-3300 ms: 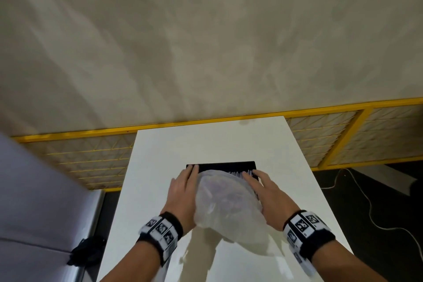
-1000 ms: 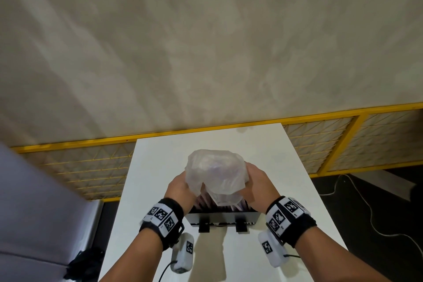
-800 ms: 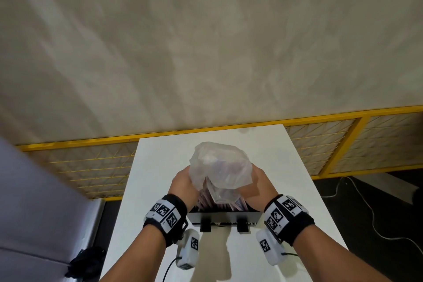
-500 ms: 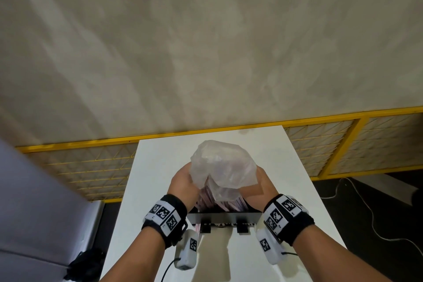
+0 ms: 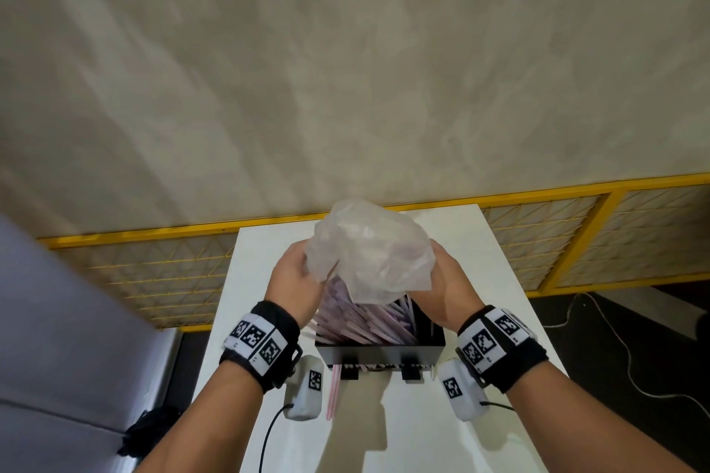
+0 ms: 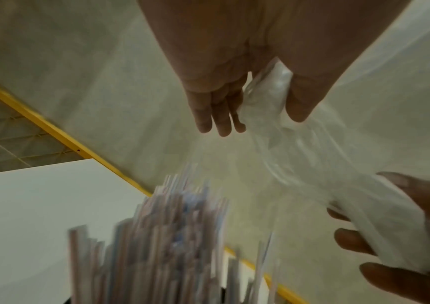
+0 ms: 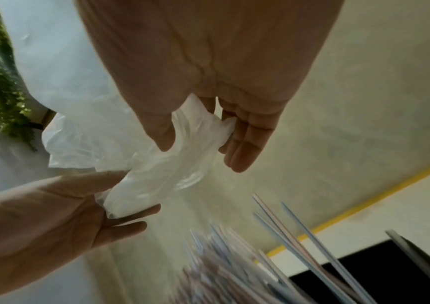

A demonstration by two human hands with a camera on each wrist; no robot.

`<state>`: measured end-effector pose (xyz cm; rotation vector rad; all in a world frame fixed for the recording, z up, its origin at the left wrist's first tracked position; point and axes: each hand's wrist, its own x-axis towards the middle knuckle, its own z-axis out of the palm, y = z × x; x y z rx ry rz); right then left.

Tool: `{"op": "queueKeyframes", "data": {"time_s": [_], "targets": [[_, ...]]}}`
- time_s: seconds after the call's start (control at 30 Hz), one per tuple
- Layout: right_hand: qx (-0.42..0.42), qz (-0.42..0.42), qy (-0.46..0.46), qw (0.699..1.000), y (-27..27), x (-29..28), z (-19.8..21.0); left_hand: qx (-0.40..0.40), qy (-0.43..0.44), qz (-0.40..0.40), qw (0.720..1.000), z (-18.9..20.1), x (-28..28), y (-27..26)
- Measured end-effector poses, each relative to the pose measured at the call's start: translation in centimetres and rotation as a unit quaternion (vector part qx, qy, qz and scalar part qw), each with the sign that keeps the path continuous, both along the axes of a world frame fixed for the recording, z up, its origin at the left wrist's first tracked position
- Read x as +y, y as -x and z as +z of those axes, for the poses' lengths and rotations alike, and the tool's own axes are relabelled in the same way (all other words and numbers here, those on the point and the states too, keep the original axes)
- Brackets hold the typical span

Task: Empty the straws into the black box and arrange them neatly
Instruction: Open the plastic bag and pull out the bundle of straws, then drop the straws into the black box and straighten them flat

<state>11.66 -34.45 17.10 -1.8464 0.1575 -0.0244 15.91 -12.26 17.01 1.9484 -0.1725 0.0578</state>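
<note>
Both hands (image 5: pixel 296 282) (image 5: pixel 445 286) grip the plastic bag (image 5: pixel 370 250) — seemingly clear above the black box (image 5: pixel 380 353) rim.

The crumpled translucent plastic bag (image 5: pixel 370 253) and a leaning bundle of thin pink and blue straws (image 5: pixel 365 319) block the open-topped black box (image 5: pixel 378 353) from above; bare white tabletop (image 5: pixel 491 280) flanks its 2 sides.

I note a translucent milky-white plastic bag (image 5: pixel 369 250) over a black box (image 5: pixel 378 353). The straws (image 5: pixel 365 319) inside read pale pink and lilac with white striping; one pink-and-white striped straw (image 5: pixel 333 392) lies at the box's 7 o'clock. The desk (image 5: pixel 499 280) is plain white. Black wristbands (image 5: pixel 265 346) carry black-and-white square marker patterns. Beyond, a yellow-framed mesh barrier (image 5: pixel 576 238) and a mottled beige wall (image 5: pixel 345 69).
</note>
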Motion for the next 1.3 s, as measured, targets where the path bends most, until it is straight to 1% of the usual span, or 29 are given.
{"op": "queueKeyframes", "data": {"time_s": [0.07,0.1,0.2,0.27,0.33,0.4,0.47,0.53,0.57,0.63,0.7,0.73,0.8,0.9,0.93,0.97,1.0,1.07,1.13,1.17,1.2,1.23,1.27,1.3], "targets": [[-0.033,0.000,-0.003,0.999,-0.1,0.0,0.7,-0.023,0.026,-0.001,0.999,0.7,0.2,-0.2],[-0.042,0.003,0.010,0.999,-0.1,0.0,0.8,-0.026,0.041,-0.003,0.999,0.9,0.2,-0.1],[-0.064,0.012,0.061,0.996,0.7,-0.4,1.0,-0.005,0.078,0.019,0.997,0.9,0.4,0.3],[-0.075,0.006,0.072,0.995,1.5,-0.6,0.7,0.013,0.101,0.041,0.994,0.7,0.7,0.8],[-0.096,-0.008,0.075,0.993,2.6,-0.6,0.0,0.021,0.097,0.065,0.993,0.0,1.2,1.5],[-0.152,-0.017,0.118,0.981,4.2,-0.2,-0.7,0.037,0.089,0.094,0.991,-1.2,1.5,2.4],[-0.186,0.000,0.153,0.970,5.7,0.5,-1.5,0.051,0.079,0.100,0.991,-2.1,1.3,3.6],[-0.164,0.029,0.154,0.974,6.5,1.5,-2.1,0.065,0.076,0.067,0.993,-2.5,0.5,5.0],[-0.142,0.044,0.137,0.979,6.7,1.9,-2.4,0.077,0.104,0.033,0.991,-2.3,0.0,5.8],[-0.094,0.066,0.068,0.991,7.0,2.7,-2.5,0.101,0.172,-0.037,0.979,-1.9,-0.7,7.7],[-0.053,0.087,-0.033,0.994,7.4,3.4,-3.2,0.135,0.187,-0.094,0.969,-2.5,-1.2,9.5],[-0.057,0.086,-0.070,0.992,7.2,3.3,-3.3,0.145,0.198,-0.112,0.963,-2.4,-1.6,9.9],[-0.065,0.085,-0.086,0.991,7.3,3.1,-3.6,0.165,0.221,-0.142,0.951,-2.6,-2.0,10.9],[-0.061,0.098,-0.071,0.991,6.9,2.7,-3.7,0.193,0.241,-0.197,0.931,-2.1,-1.9,11.4],[-0.054,0.104,-0.069,0.991,6.8,2.8,-3.7,0.196,0.247,-0.202,0.927,-2.2,-1.5,11.5],[-0.051,0.103,-0.057,0.992,6.8,2.8,-3.8,0.199,0.247,-0.190,0.929,-2.4,-1.1,11.5],[-0.053,0.094,-0.035,0.994,6.8,2.8,-3.8,0.197,0.236,-0.165,0.937,-2.7,-0.7,11.6],[-0.043,0.073,0.006,0.996,6.9,2.8,-4.1,0.162,0.172,-0.093,0.967,-3.9,0.2,11.7],[-0.021,0.063,0.016,0.998,6.9,2.6,-4.6,0.106,0.078,-0.040,0.991,-5.2,1.2,11.9],[-0.014,0.065,0.016,0.998,6.9,2.7,-4.9,0.067,0.015,-0.032,0.997,-5.7,1.9,12.1],[-0.007,0.068,0.017,0.998,6.8,2.7,-5.0,0.017,-0.052,-0.038,0.998,-6.0,2.6,12.3],[0.002,0.074,0.017,0.997,6.8,2.9,-5.1,-0.041,-0.113,-0.063,0.991,-6.3,3.0,12.5],[0.010,0.086,0.014,0.996,6.8,3.1,-5.1,-0.095,-0.166,-0.106,0.976,-6.5,3.1,12.7],[0.015,0.105,0.004,0.994,6.9,3.4,-5.0,-0.140,-0.211,-0.153,0.955,-6.4,2.9,12.9]]}}
